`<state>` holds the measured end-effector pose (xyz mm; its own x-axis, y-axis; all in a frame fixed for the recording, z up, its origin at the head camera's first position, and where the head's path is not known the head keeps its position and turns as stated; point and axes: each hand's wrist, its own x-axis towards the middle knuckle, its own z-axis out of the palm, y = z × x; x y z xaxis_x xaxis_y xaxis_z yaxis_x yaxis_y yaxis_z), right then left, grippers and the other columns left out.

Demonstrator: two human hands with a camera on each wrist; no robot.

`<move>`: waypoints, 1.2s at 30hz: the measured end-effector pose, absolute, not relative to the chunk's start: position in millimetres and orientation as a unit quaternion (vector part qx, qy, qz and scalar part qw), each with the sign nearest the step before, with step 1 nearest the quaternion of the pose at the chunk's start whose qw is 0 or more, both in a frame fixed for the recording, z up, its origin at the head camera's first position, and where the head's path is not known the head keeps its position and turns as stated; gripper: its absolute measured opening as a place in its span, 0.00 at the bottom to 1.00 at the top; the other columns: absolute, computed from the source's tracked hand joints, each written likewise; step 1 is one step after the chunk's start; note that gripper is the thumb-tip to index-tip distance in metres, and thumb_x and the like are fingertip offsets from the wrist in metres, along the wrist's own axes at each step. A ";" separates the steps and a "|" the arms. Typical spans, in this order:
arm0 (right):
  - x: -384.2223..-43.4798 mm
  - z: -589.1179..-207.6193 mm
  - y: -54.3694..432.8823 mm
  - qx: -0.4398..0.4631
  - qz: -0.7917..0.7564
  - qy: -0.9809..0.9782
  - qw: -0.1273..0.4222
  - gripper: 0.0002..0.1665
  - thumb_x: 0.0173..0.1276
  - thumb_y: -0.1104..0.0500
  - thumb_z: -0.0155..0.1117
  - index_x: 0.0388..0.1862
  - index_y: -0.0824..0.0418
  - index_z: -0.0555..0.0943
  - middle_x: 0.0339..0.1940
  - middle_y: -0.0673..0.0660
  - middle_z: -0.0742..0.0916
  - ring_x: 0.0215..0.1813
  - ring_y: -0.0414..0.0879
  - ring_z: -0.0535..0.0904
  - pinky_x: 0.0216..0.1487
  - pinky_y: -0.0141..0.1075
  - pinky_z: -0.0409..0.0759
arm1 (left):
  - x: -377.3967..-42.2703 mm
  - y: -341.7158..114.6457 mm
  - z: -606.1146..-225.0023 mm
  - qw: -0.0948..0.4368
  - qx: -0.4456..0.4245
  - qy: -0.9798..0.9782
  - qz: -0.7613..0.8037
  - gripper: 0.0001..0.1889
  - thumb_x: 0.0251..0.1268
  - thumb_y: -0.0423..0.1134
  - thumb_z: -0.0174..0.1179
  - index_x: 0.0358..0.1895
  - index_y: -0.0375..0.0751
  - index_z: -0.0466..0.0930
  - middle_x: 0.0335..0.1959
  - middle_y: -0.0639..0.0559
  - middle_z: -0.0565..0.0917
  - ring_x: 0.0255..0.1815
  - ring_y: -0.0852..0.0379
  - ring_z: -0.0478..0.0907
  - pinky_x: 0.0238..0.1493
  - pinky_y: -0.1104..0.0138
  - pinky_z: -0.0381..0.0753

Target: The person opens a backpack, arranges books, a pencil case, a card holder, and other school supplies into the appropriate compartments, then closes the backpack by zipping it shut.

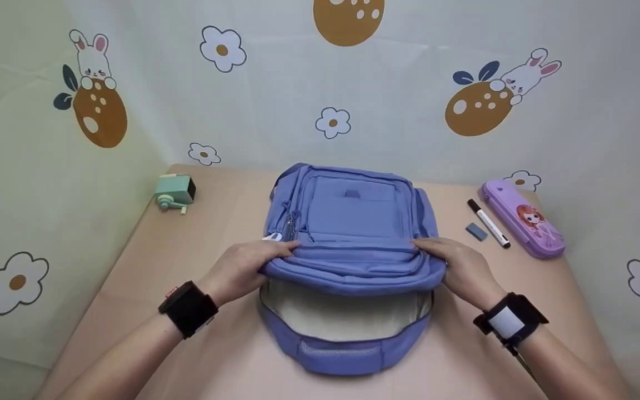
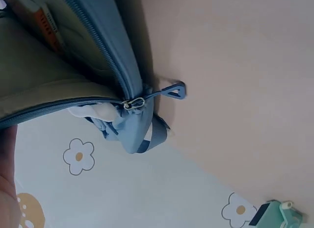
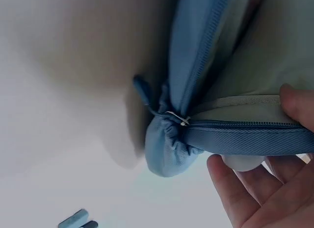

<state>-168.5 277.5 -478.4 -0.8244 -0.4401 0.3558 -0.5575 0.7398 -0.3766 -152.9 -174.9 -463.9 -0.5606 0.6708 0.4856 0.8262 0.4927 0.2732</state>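
Observation:
A blue backpack (image 1: pixel 356 214) lies on the table, its main compartment unzipped and gaping toward me, with pale lining (image 1: pixel 331 316) showing. My left hand (image 1: pixel 242 265) grips the left side of the raised front panel. On the opposite side, my right hand (image 1: pixel 467 272) holds the same panel. In the right wrist view, the thumb lies inside the zipped edge (image 3: pixel 245 135) and the fingers stay outside it. A zipper pull (image 2: pixel 174 90) hangs at the corner of the opening in the left wrist view. Most of the left fingers are hidden there.
A mint-green crank pencil sharpener (image 1: pixel 175 190) stands at the back left. To the right lie a purple pencil case (image 1: pixel 520 219), a black-and-white marker (image 1: pixel 489 223) and a small blue-grey eraser (image 1: pixel 476 231). Patterned cloth (image 1: pixel 275 83) hangs behind the table (image 1: pixel 220 200).

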 end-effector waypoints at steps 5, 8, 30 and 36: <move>-160.0 -489.1 280.3 0.289 0.219 -0.921 0.144 0.28 0.64 0.71 0.70 0.62 0.52 0.85 0.61 0.58 0.86 0.61 0.60 0.82 0.56 0.59 0.80 | -148.8 -178.7 -471.8 0.155 -0.487 -0.834 -0.208 0.28 0.46 0.17 0.70 0.52 0.44 0.82 0.65 0.51 0.81 0.61 0.53 0.80 0.58 0.57 0.81; -157.3 -496.0 280.9 0.301 0.212 -0.916 0.156 0.29 0.63 0.73 0.69 0.61 0.53 0.85 0.61 0.58 0.86 0.61 0.60 0.82 0.57 0.59 0.79 | -147.0 -179.7 -476.9 0.157 -0.507 -0.826 -0.189 0.28 0.47 0.18 0.70 0.52 0.45 0.82 0.64 0.51 0.82 0.61 0.54 0.80 0.57 0.59 0.81; -149.0 -525.6 283.8 0.334 0.171 -0.914 0.153 0.31 0.59 0.75 0.68 0.61 0.55 0.85 0.64 0.57 0.84 0.65 0.60 0.78 0.64 0.54 0.76 | -139.4 -174.0 -492.6 0.046 -0.506 -0.855 -0.103 0.23 0.50 0.30 0.75 0.50 0.50 0.82 0.65 0.51 0.80 0.63 0.51 0.75 0.59 0.59 0.79; -148.0 -525.7 285.6 0.336 0.179 -0.916 0.125 0.35 0.58 0.77 0.66 0.63 0.55 0.84 0.66 0.57 0.83 0.68 0.59 0.77 0.67 0.54 0.73 | -136.3 -174.3 -484.8 -0.042 -0.457 -0.872 -0.169 0.23 0.47 0.28 0.72 0.51 0.47 0.83 0.68 0.51 0.77 0.66 0.50 0.73 0.62 0.55 0.77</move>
